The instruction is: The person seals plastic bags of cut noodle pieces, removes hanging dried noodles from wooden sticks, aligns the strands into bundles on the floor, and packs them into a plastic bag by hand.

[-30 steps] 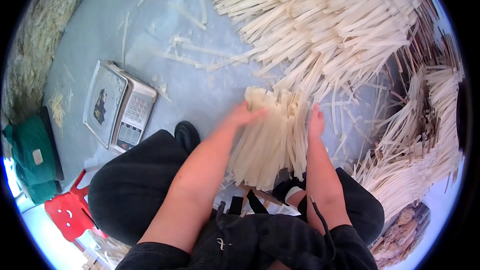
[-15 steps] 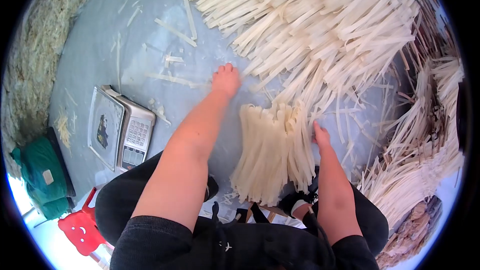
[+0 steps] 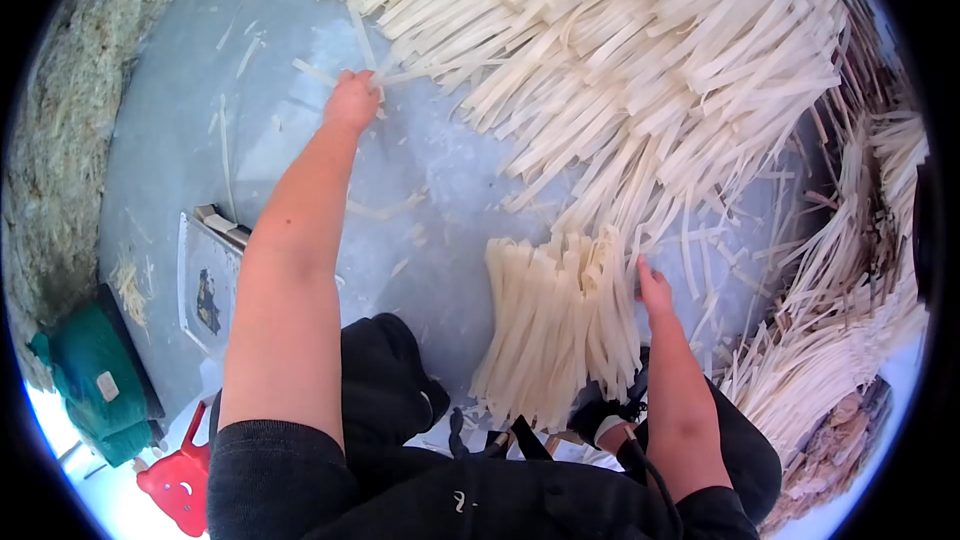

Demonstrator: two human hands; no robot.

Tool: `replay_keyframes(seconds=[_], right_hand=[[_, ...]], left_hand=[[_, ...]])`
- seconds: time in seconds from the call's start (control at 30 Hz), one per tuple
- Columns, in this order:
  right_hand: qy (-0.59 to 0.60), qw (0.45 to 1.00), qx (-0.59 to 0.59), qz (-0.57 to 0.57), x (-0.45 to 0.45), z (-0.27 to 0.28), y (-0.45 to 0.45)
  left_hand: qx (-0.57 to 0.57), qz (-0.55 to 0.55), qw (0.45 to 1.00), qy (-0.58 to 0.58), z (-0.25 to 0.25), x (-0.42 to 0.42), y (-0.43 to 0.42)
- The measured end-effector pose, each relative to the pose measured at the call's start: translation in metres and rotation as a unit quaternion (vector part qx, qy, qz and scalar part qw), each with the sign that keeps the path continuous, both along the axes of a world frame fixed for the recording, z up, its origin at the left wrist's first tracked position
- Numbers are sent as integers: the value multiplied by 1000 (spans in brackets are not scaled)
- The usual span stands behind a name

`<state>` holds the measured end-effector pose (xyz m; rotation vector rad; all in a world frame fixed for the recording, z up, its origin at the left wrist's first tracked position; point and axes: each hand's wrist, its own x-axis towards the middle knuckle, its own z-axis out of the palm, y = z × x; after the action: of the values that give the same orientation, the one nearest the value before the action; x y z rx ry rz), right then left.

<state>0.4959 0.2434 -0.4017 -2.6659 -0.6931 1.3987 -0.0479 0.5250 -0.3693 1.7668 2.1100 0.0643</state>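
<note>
My left hand reaches far over the grey tabletop, its fingers closed on a pale flat strip that stretches right towards the big heap. Another short strip lies just left of that hand. In front of me, a bundle of pale flat strips fans down over the table's near edge. Beside the bundle's right side is my right hand, fingers stretched out and close against the edge strips. Some of its fingers are hidden.
A wide heap of pale strips covers the far right. Further strips are stacked along the right side. A digital scale is partly behind my left forearm. A green bag and a red chair are at lower left.
My left hand has moved away and to the left across the table and now holds a strip. My right hand has stayed by the bundle. The view has shifted slightly.
</note>
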Motion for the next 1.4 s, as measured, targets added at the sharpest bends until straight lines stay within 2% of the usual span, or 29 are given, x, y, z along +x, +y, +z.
replay_keyframes(seconds=[0.03,0.1,0.2,0.33,0.4,0.53,0.6,0.7,0.77,0.9,0.97,1.0,1.07,1.1,1.17,1.23,1.3,1.37,1.4], right_hand=[[-5,1000,-2,0,0,-2,-1],[-20,998,61,-8,-2,-5,-5],[-51,996,68,-17,-6,-4,-6],[-50,996,73,-11,-4,-6,-6],[-56,997,50,10,-1,-9,-6],[-60,996,70,14,-4,-11,-6],[-52,997,46,36,6,-24,-8],[-55,997,32,38,6,-23,-6],[-62,997,42,37,7,-30,-7],[-40,998,22,32,9,-29,-6],[-37,999,22,31,9,-28,-5],[-37,999,22,31,7,-25,-5],[-41,998,15,33,5,-21,-4],[-46,998,9,39,3,-19,-3],[-51,998,-6,47,3,-18,-2],[-59,997,-18,56,5,-15,1],[-50,996,-25,67,3,-12,2],[-50,997,-18,64,2,-15,3],[-47,997,-13,62,2,-15,0]], left_hand=[[-2,0,1000,-5,-5,3,2],[17,152,988,-31,-17,13,-1],[36,189,981,-34,-32,27,-12],[82,144,986,8,-50,31,-33],[25,156,986,-57,-52,31,-52],[120,191,965,-132,-62,59,-126],[110,178,965,-155,-73,79,-168],[86,165,973,-133,-41,126,-217],[59,200,972,-108,-28,138,-229],[58,243,966,-60,0,127,-212],[-39,214,975,-51,16,115,-196],[-39,211,975,-50,20,114,-187],[110,168,978,-62,22,117,-168],[120,147,980,-69,23,122,-152],[123,126,981,-79,12,130,-121],[232,126,960,-91,-17,132,-92],[197,154,966,-69,-50,126,-75],[165,180,969,-49,-56,120,-69],[109,179,975,-78,-48,117,-76]])
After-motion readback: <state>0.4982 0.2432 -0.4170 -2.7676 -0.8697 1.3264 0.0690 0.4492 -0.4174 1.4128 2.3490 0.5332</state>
